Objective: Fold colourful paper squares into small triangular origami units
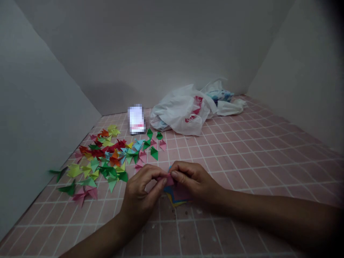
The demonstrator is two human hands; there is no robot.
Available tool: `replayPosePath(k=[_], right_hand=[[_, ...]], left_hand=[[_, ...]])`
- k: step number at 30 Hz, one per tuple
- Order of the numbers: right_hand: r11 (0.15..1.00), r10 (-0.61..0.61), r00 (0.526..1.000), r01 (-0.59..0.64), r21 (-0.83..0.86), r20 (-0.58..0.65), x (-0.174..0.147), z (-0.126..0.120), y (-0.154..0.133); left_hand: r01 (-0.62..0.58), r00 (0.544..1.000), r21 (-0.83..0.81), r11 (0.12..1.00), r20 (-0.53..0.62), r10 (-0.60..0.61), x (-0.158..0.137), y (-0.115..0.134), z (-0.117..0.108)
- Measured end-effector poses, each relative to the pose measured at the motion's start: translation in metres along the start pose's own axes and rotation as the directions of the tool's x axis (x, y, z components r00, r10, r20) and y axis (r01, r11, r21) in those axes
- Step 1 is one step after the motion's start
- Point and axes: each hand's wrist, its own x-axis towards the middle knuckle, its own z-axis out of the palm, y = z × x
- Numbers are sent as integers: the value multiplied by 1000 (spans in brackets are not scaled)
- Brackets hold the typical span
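Between my two hands is a small folded piece of pink paper [170, 180]. My left hand [146, 188] pinches its left side with thumb and forefinger. On the other side, the thumb and curled fingers of my right hand [195, 181] close on the paper's right end. Below the hands lies a stack of square paper sheets [176, 200], with yellow, blue and pink edges showing; my right hand covers part of it. To the left spreads a heap of folded origami paper pieces [107, 154] in red, green, yellow, pink, orange and light blue.
A lit phone [137, 120], its screen blurred, leans upright behind the heap. Crumpled white plastic bags [182, 107] with red print lie near the back wall, beside a blue patterned bundle [220, 96]. Walls enclose the pink checked surface [255, 154] at left, back and right.
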Motion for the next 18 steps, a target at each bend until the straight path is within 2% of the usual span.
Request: replayPosePath(k=[13,18], right_hand=[[998,-5,1000,3,57,31,-1,0,1],[999,-45,999,45,-7,7,0,0,4]], left_hand=[[-46,999,56,997,10,46,-1,-1,2],[-88,996,60,994,40,86,-1,-1,1]])
